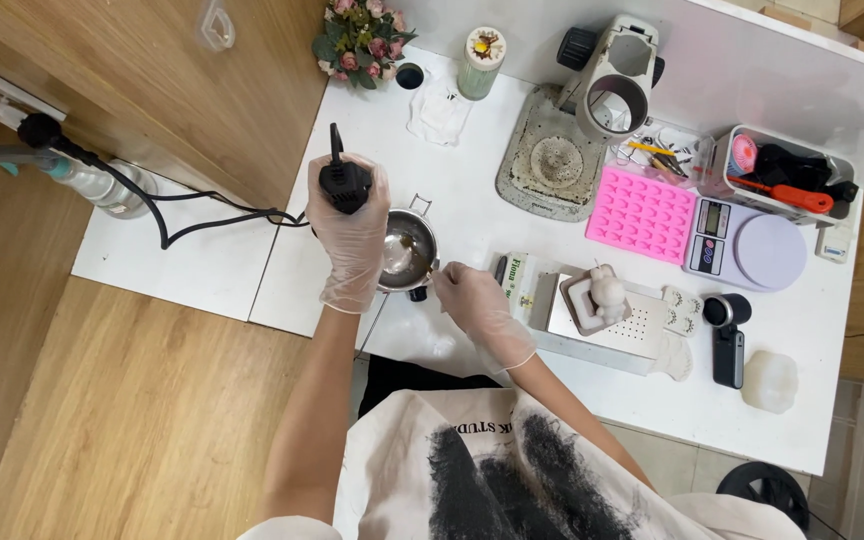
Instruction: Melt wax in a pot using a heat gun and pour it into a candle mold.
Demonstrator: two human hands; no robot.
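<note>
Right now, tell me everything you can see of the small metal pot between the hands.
The pot is small, round and shiny, steel by its look, standing upright on the white table near its front edge. A wire loop handle sticks out at its far rim and a dark knob shows at its near side. Inside lies a little dark residue; whether it is liquid cannot be told. The left hand, gloved and holding a black corded tool, covers its left rim. The right hand, also gloved, is at its right side.

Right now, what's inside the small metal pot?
The metal pot shows a shiny bare bottom with one small dark lump. The left hand covers its left edge.
</note>
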